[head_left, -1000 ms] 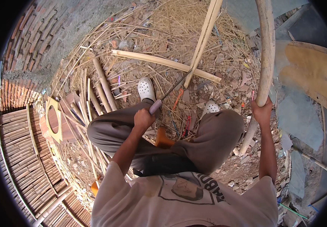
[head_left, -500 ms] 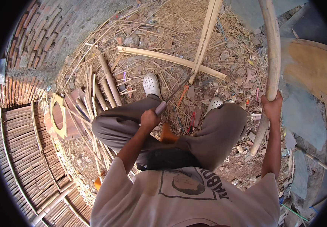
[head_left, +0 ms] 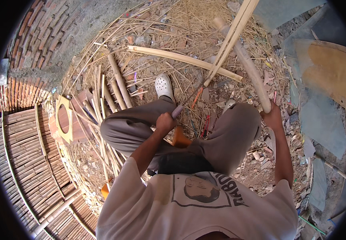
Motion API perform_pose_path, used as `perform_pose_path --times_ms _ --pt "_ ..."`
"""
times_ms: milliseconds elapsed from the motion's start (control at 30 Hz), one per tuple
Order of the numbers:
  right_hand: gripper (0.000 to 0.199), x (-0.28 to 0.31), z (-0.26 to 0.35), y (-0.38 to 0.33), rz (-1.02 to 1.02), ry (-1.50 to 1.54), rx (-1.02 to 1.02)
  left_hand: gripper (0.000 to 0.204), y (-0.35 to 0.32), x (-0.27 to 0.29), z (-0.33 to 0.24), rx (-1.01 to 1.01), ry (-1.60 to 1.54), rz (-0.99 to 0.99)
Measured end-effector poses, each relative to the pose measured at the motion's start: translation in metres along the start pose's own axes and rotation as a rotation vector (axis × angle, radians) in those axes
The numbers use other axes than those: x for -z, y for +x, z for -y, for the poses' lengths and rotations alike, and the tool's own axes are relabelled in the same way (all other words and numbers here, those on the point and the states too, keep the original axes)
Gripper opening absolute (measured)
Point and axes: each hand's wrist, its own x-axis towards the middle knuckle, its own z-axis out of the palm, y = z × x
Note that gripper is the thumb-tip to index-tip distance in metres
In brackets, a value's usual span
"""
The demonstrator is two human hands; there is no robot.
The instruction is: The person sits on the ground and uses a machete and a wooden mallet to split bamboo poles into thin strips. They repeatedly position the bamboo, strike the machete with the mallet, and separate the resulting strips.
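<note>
My left hand [head_left: 165,123] is closed round the mauve handle of a long, narrow-bladed knife [head_left: 187,99]. The blade points forward, its far end at the lower end of a split bamboo length [head_left: 229,44] that rises toward the top of the view; whether it is wedged in the bamboo I cannot tell. In my right hand [head_left: 272,117], gripped near its lower end, is a thick, slightly curved wooden stick [head_left: 248,60]. It slants up and left, its far part crossing the bamboo. Another pale bamboo strip [head_left: 173,57] lies crosswise on the ground near the knife's far end.
Cut bamboo pieces [head_left: 119,82] lie left of my bent leg. A yellow frame with an oval hole [head_left: 63,120] leans there, near a bamboo slat panel [head_left: 21,160] and brick wall [head_left: 41,40]. Grey sheets [head_left: 325,124] lie right. An orange object [head_left: 180,138] sits between my legs.
My right hand has moved left, toward my knee. The stick has swung from near upright on the right to a left slant across the bamboo. The bamboo's top leans further right.
</note>
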Motion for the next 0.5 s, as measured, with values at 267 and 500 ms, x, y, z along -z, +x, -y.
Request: perform_pose_path --times_ms 267,500 --pt "0.036 -0.084 -0.037 -0.005 -0.159 0.413 -0.146 0.025 0.001 0.008 -0.008 0.009 -0.042 0.027" --pt "0.039 -0.115 -0.146 -0.030 0.212 -0.207 -0.040 0.026 0.000 -0.002 0.000 -0.065 0.022 0.075"
